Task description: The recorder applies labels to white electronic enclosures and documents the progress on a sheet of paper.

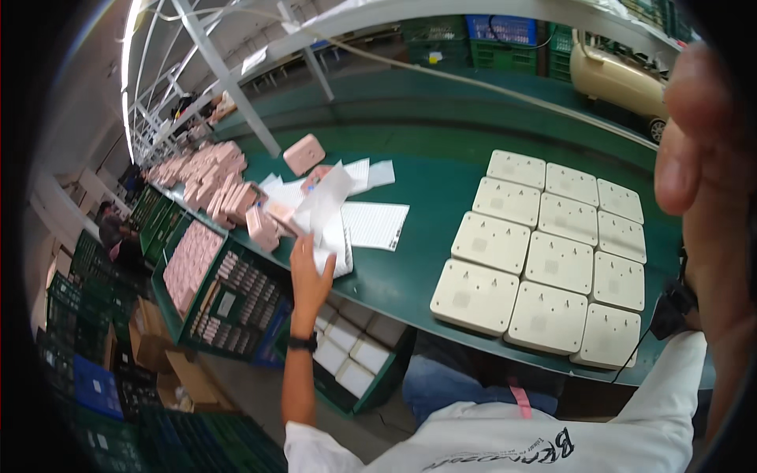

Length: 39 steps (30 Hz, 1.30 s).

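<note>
My left hand (311, 274), with a dark watch at the wrist, reaches to the table's near edge at the left. Its fingers are apart, at the lower end of loose white paper sheets (327, 197); whether they touch the paper is hard to tell. Just beyond the fingertips lie pink rounded casings (262, 227). My right hand (690, 134) is raised very close to the camera at the right edge, large and partly cut off, so its grip is hidden. Several cream square casings (560, 256), each with two small prongs, lie in rows on the green table (418, 276).
A heap of pink casings (197, 169) runs along the table's far left. Green crates (236, 307) stand below its left edge, one with white boxes (355, 359). Metal posts (229, 87) and a cable cross above the table. A dark object with a cord (672, 309) is at the right.
</note>
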### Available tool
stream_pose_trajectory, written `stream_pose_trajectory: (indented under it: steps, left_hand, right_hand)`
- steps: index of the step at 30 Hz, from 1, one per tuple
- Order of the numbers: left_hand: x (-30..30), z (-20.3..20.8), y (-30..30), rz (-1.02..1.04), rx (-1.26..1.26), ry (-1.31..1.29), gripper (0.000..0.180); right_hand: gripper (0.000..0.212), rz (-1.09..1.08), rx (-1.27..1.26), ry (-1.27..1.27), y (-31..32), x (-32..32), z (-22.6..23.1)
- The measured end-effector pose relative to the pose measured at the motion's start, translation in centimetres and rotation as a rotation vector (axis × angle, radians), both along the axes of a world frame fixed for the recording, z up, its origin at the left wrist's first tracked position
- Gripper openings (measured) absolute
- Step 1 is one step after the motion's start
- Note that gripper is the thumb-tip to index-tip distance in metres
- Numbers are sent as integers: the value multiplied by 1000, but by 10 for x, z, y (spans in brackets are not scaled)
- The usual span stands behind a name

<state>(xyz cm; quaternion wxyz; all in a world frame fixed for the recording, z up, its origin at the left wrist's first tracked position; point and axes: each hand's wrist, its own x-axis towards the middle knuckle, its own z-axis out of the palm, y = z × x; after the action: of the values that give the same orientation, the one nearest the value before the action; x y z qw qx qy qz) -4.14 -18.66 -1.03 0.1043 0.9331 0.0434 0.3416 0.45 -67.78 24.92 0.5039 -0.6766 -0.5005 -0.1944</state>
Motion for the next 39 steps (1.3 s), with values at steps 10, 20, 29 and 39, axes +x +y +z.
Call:
stream_pose_trajectory:
  steps: [10,20,29,39]
  left_hand:
    - [96,-23,5,-199,-111,68,55]
    - [78,6,7,-316,-316,267,22]
    - [38,48,32,-291,-579,420,23]
    - [38,93,74,-506,-804,693,21]
  right_hand:
    - [42,-287,96,-63,-73,1,3]
    - [45,-246,72,109,-26,34,-29]
    - [48,-106,19,167,69,82,-32]
    - [51,167,-69,107,175,105,-12]
